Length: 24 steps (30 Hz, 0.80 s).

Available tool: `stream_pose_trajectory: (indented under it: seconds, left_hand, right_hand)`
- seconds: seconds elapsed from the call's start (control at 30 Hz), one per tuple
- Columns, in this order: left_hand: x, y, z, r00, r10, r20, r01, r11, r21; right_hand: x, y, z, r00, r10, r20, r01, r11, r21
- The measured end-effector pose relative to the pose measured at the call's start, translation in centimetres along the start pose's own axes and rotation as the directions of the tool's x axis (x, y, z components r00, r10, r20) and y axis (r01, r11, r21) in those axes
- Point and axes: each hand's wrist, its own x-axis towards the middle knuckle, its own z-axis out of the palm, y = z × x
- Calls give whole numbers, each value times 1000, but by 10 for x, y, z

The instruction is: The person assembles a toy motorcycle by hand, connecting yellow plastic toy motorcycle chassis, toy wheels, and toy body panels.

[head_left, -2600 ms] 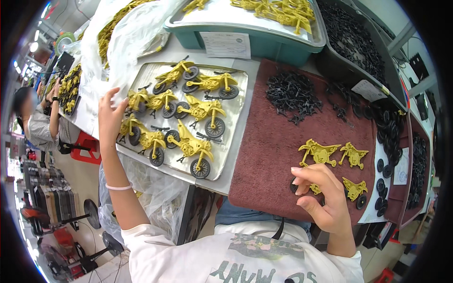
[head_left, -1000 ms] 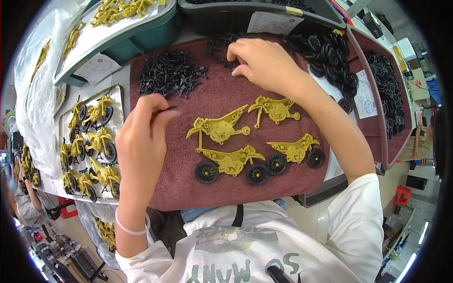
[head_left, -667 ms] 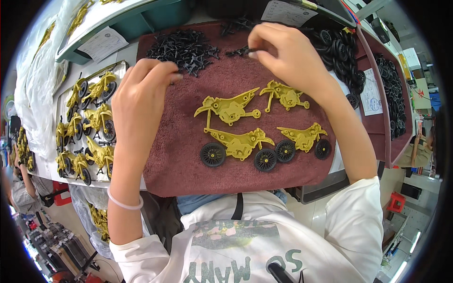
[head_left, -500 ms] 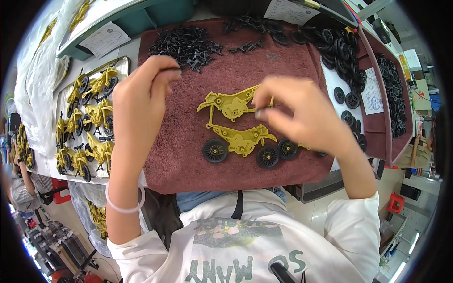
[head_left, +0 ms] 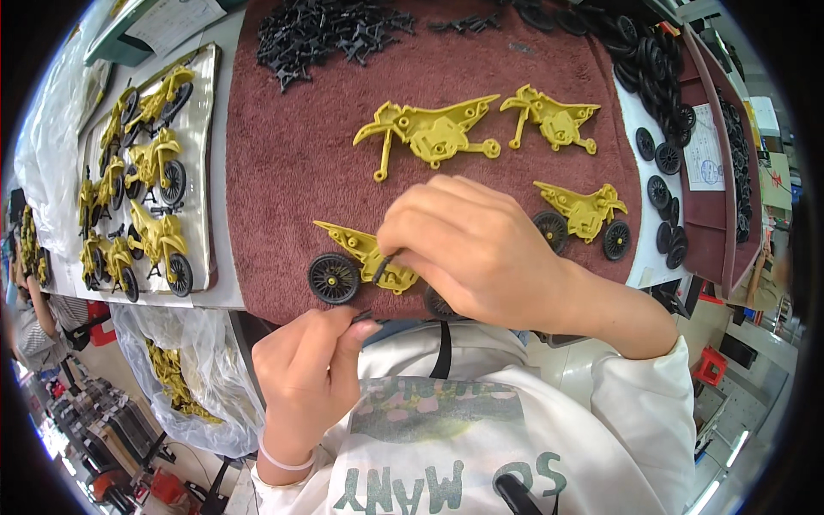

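Observation:
On the maroon towel (head_left: 283, 189) in front of me lies a yellow toy motorcycle half (head_left: 353, 243) with black wheels at both ends. My right hand (head_left: 481, 249) covers much of it and pinches a small black plastic part (head_left: 386, 266) over its middle. At the towel's near edge, my left hand (head_left: 309, 373) is closed on another small black part (head_left: 362, 317), mostly hidden by the fingers. To the right sits a second wheeled yellow half (head_left: 584, 212). Farther back are two yellow halves without wheels, a larger one (head_left: 436, 137) and a smaller one (head_left: 556, 120).
A heap of small black parts (head_left: 322, 39) lies at the back. Loose black wheels (head_left: 667, 158) line the right side beside a maroon bin (head_left: 699, 77). On the left, a tray (head_left: 199, 103) holds several yellow motorcycles (head_left: 159, 232). A plastic bag with yellow parts (head_left: 176, 382) hangs below.
My left hand has come down from near the black heap to the towel's near edge. The right hand has moved left and down onto the nearer wheeled half, uncovering the pieces at right.

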Motion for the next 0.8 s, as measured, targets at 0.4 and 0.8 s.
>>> stream_pose_trajectory:
  seconds: [0.4, 0.8]
  left_hand:
    - [-3, -1, 25, 970, 237, 55, -239, 885, 400]
    - [1, 7, 28, 957, 242, 162, -291, 779, 555]
  right_hand:
    - [1, 1, 7, 998, 43, -41, -38, 992, 123]
    - [2, 1, 7, 995, 68, -74, -58, 989, 135]
